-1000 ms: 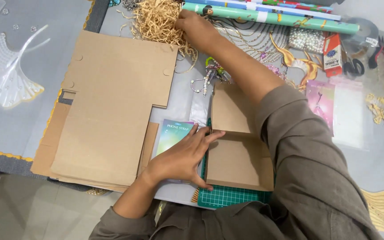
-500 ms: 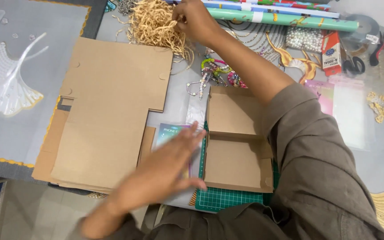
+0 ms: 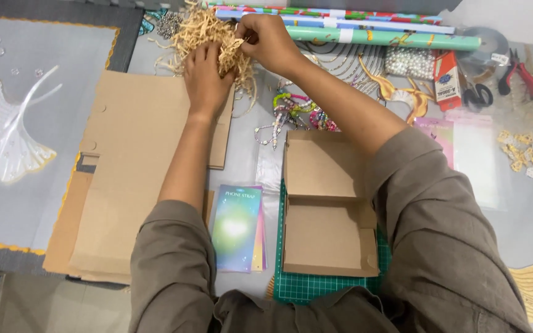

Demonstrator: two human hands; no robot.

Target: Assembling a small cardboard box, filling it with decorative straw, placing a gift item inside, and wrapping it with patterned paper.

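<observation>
Head view, L to R. Far L: translucent leaf-shaped acrylic piece (image 3: 4,132) lies flat on grey mat. Next: stack of flat cardboard box blanks (image 3: 137,185), unfolded, nothing on them except the L forearm crossing over.

Top centre: heap of tan shredded paper filler (image 3: 208,37), loose on tabletop, touching the top edge of the blanks. L hand (image 3: 206,77) lies palm-down on the near side of the heap, fingers curled into the shreds. R hand (image 3: 269,40) is at the heap's R edge, thumb and fingers pinching a small tuft of shreds. Hands sit close together, nearly touching. Both arms reach forward, sleeves pushed up to approx. the elbow.

Centre, near edge: iridescent printed card (image 3: 237,228) flat on table, just L of the open cardboard box (image 3: 328,206). Box lid is folded back flat; tray is empty, no filler inside. Box sits partly on green cutting mat (image 3: 316,287). Beaded straps (image 3: 297,111) lie just beyond the lid.

R side: rolls of wrapping paper (image 3: 390,38) along the far edge; small clear container of white pearl beads (image 3: 407,61) below them; orange carton (image 3: 446,80), scissors (image 3: 477,94), red-handled pliers (image 3: 519,74) further R.
</observation>
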